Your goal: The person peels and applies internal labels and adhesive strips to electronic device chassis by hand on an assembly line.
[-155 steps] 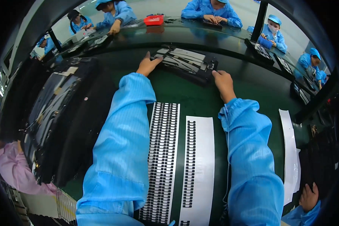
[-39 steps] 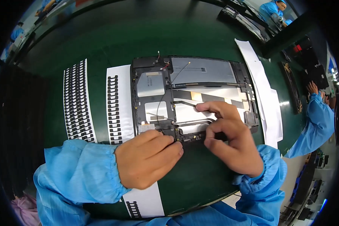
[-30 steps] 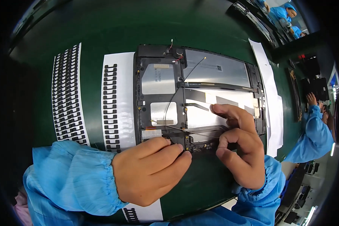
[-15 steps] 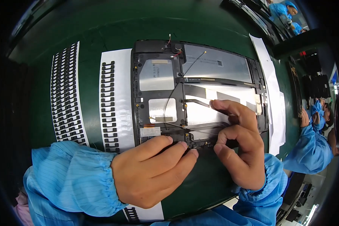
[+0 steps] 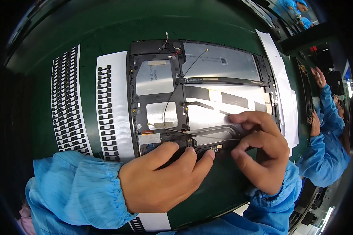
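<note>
A black device frame (image 5: 143, 96) with silver metal panels lies flat in the middle of the table. My left hand (image 5: 162, 178) rests over its near edge, fingers apart and fingertips touching the black rim; its thumb is hidden. At the near right part of the frame, my right hand (image 5: 262, 150) is curled with thumb and finger pinched. A thin grey cable (image 5: 200, 135) runs slantwise across the frame into this pinch, where its end is hidden. Another thin black cable (image 5: 184, 74) crosses the upper panels.
Left of the frame lie a white sheet of black clip-shaped pads (image 5: 104, 111) and a fuller similar sheet (image 5: 68, 103). White paper (image 5: 280, 78) lies along the frame's right side. Farther right, a co-worker's blue sleeve (image 5: 321, 152) and hands show by a dark tray.
In view, the frame and sheets have shifted slightly left. My left fingers have spread, one fingertip sliding right along the rim. My right hand sits farther right. A co-worker's hand has risen.
</note>
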`<move>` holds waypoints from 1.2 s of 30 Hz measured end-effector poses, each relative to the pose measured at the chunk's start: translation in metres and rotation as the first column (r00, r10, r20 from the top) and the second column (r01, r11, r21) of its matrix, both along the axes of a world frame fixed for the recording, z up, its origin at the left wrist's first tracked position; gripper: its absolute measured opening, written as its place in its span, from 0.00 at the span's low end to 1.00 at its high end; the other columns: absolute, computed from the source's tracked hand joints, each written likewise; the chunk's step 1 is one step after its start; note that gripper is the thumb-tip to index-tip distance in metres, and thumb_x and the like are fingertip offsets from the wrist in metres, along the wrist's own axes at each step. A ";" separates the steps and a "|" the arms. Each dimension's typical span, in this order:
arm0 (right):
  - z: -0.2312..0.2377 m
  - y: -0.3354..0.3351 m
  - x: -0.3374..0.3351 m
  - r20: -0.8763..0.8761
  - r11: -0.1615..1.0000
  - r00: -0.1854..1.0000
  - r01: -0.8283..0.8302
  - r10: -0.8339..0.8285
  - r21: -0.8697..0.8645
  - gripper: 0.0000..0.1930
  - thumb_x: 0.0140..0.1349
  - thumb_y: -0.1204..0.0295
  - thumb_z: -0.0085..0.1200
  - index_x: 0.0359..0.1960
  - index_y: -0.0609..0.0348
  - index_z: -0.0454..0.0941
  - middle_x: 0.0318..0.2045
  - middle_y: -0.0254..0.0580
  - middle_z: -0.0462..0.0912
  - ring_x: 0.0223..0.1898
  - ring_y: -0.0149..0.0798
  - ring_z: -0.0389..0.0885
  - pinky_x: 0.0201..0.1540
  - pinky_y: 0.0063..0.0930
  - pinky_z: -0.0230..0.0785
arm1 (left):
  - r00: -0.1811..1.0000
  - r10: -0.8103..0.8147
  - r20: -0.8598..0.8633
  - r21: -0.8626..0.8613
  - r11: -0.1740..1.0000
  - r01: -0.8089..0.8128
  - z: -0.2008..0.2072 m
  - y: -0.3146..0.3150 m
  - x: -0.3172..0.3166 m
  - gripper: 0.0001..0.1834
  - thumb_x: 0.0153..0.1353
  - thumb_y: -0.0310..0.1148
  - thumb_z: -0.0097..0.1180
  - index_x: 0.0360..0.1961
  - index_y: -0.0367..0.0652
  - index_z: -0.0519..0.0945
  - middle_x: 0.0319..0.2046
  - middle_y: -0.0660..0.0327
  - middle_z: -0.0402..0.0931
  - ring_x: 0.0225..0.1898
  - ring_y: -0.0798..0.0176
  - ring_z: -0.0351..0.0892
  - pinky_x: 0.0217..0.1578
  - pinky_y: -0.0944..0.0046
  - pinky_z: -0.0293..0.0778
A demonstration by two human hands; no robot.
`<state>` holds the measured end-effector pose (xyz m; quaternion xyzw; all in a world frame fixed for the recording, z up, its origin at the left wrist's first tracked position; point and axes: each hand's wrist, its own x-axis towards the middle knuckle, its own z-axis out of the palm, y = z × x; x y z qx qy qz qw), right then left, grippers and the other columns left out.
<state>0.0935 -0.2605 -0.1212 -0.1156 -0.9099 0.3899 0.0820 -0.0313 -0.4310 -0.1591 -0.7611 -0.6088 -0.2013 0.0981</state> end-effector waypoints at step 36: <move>-0.028 -0.137 0.013 -0.248 0.944 0.966 0.011 0.076 0.331 0.09 0.38 0.79 0.54 0.25 0.66 0.73 0.22 0.43 0.69 0.23 0.41 0.67 0.24 0.30 0.58 | 0.913 0.156 0.377 -0.281 0.959 -0.048 0.003 -0.092 -0.022 0.27 0.38 0.23 0.57 0.45 0.38 0.69 0.50 0.49 0.63 0.52 0.47 0.61 0.49 0.53 0.60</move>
